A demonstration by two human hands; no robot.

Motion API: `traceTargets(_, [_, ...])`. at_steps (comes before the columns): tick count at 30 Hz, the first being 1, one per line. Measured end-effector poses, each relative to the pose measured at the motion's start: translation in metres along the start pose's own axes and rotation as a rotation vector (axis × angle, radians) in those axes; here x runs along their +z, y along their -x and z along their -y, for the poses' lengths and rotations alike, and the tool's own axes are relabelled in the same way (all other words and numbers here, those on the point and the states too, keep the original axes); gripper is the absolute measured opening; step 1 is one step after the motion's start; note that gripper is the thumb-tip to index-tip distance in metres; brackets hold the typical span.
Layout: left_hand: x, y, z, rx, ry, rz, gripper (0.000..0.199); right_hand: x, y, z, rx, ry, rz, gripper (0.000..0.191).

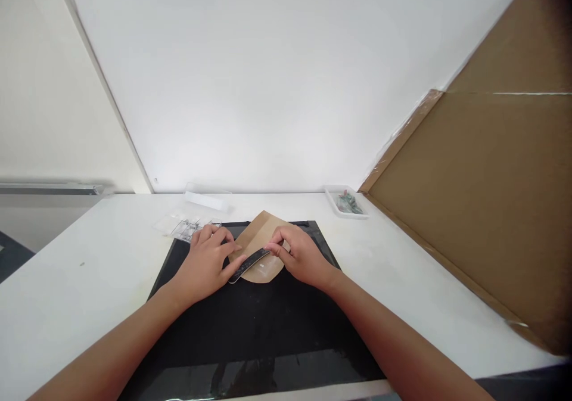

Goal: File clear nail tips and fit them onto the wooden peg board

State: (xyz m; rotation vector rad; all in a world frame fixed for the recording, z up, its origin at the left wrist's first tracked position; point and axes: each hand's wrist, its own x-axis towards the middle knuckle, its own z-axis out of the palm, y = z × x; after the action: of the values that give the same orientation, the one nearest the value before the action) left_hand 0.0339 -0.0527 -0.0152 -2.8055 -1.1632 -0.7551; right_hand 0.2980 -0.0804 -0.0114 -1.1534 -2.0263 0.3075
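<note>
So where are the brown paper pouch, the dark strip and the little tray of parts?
Brown paper pouch (260, 229), head view: its bare upper part.
Dark strip (248, 264), head view: its middle, between the hands.
Small tray (333, 198), head view: its left rim.

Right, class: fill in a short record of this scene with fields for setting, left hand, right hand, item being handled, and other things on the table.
Setting: white table against a white wall, black mat in front of the person
Left hand: fingers on the dark strip's near end
Right hand: fingertips pinching the strip's far end
Item handled: dark strip lying across a brown paper piece
Others: clear plastic packaging behind the left hand; small white tray with small parts; cardboard sheet leaning at right
</note>
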Motion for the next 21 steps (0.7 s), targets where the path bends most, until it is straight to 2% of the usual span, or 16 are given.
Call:
traceTargets(5, [0.001,0.003,-0.01,0.013,-0.053,0.036,0.036,0.005,0.001,-0.002,-0.019,0.056,0.039,0.022])
traceTargets(14, [0.007,0.006,-0.015,0.01,-0.063,0.089,0.026,0.007,0.001,-0.002,-0.04,0.078,0.03,0.023])
traceTargets(21, [0.006,0.004,-0.014,-0.018,-0.023,0.041,0.018,0.004,0.0,-0.005,-0.033,0.106,0.016,0.023])
